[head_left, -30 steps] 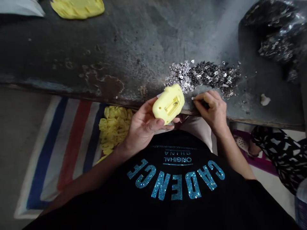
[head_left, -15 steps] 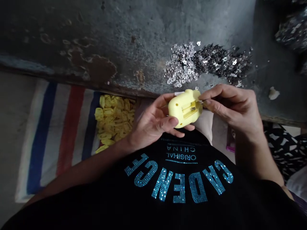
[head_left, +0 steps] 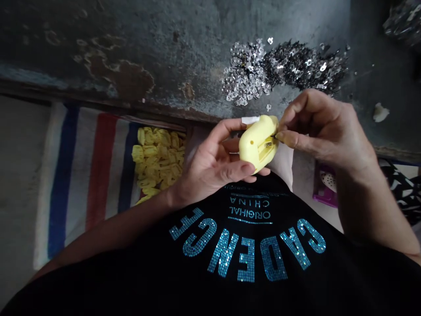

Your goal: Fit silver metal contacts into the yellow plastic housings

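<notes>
My left hand grips a rounded yellow plastic piece just below the table's front edge, its slotted side facing up. My right hand pinches a tiny metal clip between thumb and forefinger and presses it into the slot of the yellow piece; the clip is mostly hidden by the fingertips. Just beyond the hands, a heap of small shiny metal clips lies on the dark worn table.
Several more yellow plastic pieces are piled on a striped sack on the floor at the left. A white scrap lies on the table at right. A purple object and patterned black-and-white fabric sit lower right.
My right hand left the clip heap with a small metal clip and came to the yellow piece's slot. My left hand lifted and turned the yellow piece slightly toward the right.
</notes>
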A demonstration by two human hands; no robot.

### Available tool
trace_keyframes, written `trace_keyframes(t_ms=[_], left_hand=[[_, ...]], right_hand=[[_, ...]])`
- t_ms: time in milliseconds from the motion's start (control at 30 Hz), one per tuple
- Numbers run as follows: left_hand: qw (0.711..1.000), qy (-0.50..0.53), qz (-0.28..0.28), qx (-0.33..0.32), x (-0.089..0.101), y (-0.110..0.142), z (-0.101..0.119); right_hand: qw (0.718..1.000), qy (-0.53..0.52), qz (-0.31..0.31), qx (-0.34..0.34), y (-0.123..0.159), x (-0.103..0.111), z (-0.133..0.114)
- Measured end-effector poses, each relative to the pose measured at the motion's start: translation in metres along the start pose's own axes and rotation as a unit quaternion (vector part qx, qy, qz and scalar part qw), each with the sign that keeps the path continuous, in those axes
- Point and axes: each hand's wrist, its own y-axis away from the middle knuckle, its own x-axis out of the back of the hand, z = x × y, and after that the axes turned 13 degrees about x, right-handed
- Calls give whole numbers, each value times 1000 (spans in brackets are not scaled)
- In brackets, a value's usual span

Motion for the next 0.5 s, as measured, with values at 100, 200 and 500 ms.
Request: trace_keyframes(t_ms=[100,200,500], left_hand=[[1000,-18,7,-3,-2,1,1],[1000,-17,17,-8,-4,1,1],[999,33,17,5,4,-3,-4]], right_hand=[[1000,11,-4,-7,-3,-1,-5],[1000,16,14,-11,-4,-4,-6],[995,28,98,12,18,-18,-4]])
